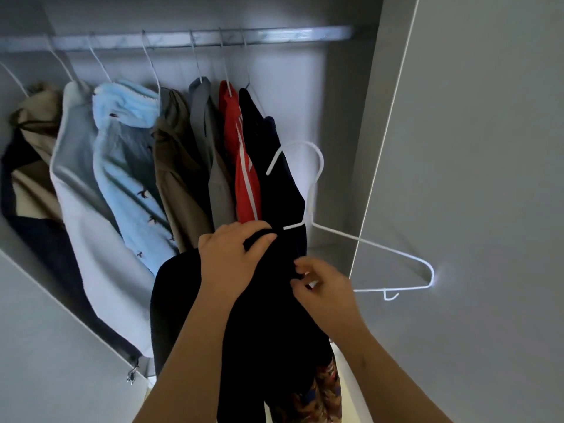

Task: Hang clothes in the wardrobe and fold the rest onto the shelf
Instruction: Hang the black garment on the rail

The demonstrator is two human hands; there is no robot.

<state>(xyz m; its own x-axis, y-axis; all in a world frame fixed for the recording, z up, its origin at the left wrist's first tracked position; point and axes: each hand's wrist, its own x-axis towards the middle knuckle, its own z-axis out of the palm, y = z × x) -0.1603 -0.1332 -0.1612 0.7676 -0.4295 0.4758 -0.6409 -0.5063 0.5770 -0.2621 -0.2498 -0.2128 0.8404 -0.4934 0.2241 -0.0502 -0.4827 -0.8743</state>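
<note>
Dark garment (268, 325) in left hand (232, 257) grip, right hand (320, 288) pinch; white hanger (381, 246) partly inside

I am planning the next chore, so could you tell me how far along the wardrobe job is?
Done: several garments already hang on the rail, among them a light blue fleece and a red top. In hand: the left hand grips and the right hand pinches a dark garment half on a white hanger. Left: hooking that hanger on the rail; no shelf or folded pile is in view.
</note>
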